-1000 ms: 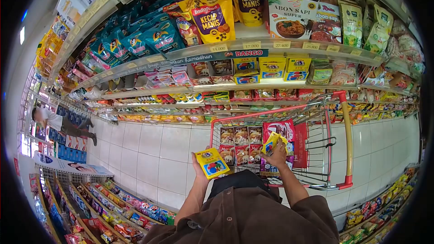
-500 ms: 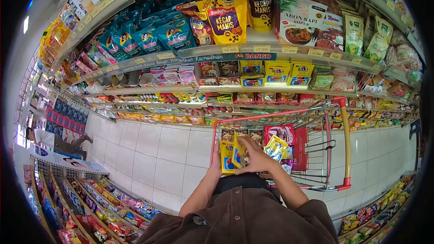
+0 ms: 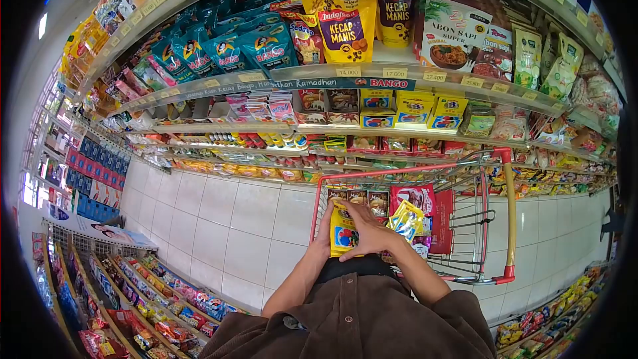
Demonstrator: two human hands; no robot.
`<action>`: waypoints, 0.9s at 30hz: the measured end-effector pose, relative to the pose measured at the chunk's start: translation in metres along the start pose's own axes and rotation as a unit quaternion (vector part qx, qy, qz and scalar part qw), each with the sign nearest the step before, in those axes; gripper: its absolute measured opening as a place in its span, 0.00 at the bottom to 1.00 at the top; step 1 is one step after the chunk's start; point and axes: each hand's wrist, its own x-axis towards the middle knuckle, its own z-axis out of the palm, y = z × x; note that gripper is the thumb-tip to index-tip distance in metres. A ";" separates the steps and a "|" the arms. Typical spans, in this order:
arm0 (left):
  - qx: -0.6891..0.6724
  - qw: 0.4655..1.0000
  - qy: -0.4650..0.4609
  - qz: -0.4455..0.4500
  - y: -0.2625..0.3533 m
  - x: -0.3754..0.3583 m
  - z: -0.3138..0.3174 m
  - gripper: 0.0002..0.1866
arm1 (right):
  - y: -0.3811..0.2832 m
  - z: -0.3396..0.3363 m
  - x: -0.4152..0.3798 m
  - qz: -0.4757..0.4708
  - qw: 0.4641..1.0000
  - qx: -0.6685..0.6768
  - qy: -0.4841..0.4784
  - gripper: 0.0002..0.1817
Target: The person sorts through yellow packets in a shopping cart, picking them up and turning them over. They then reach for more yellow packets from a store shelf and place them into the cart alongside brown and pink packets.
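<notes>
My left hand (image 3: 323,234) is closed along the left side of yellow sachets (image 3: 343,236) with a blue and red picture, held upright over the near left part of the shopping cart (image 3: 509,216). My right hand (image 3: 369,231) curves around their right side, fingers over the top edge and thumb low on the front. How many sachets are between my hands cannot be made out. Just beyond my fingers, several brown boxes (image 3: 378,203) stand in the cart. To the right lie a red packet (image 3: 420,198) and loose yellow sachets (image 3: 406,219).
Ahead, shelves carry teal Bango pouches (image 3: 267,45), yellow soy sauce pouches (image 3: 343,30) and similar yellow sachets (image 3: 414,108). Snack racks (image 3: 133,299) stand behind me on the left. White floor tiles (image 3: 252,216) run along the aisle.
A sachet that was tilted apart under my right fingers now sits flush with the others. My right hand has moved left and closed against them. The person at far left is out of view.
</notes>
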 end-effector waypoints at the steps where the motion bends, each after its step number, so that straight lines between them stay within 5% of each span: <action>1: -0.004 1.000 0.003 0.003 -0.001 0.003 -0.003 0.41 | -0.003 -0.002 0.000 -0.014 1.000 -0.016 -0.001 0.73; 27: 0.012 0.994 0.104 -0.018 -0.001 0.014 -0.009 0.38 | 0.005 0.002 0.004 -0.010 0.999 0.040 0.007 0.75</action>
